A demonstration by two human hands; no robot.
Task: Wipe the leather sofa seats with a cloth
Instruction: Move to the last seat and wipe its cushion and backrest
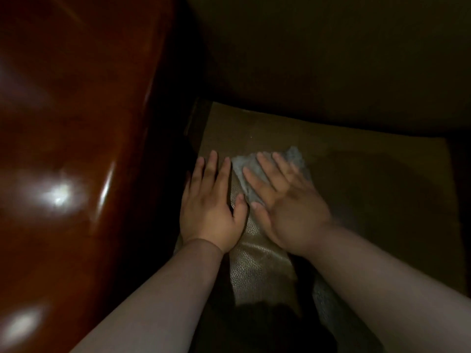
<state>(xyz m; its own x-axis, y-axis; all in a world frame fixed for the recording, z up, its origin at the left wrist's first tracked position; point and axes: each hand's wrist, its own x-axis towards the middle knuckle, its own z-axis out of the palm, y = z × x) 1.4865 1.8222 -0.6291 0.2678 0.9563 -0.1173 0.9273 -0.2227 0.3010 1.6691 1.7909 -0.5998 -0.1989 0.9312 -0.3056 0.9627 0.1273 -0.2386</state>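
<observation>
Pressing down with straight, spread fingers [267, 169], my right hand [288, 207] lies flat on the cloth [244, 169], holding nothing in a curl. The grey cloth is bunched under those fingers and palm, with its edges showing past my fingertips toward the seat's back edge and out to the left, where it nearly meets my other hand. My left hand [211, 207] rests flat on the seat [356, 174] just beside the cloth, fingers straight and slightly apart, thumb close to my right thumb; I cannot tell whether its index finger touches the cloth's edge. Both hands sit near the seat's left edge, about midway between front and back. The leather seat is tan and pebbled, bright between my wrists and dark toward the right. A glossy reddish-brown armrest [76, 149] rises along the left edge, and the dark backrest [331, 59] stands behind.
</observation>
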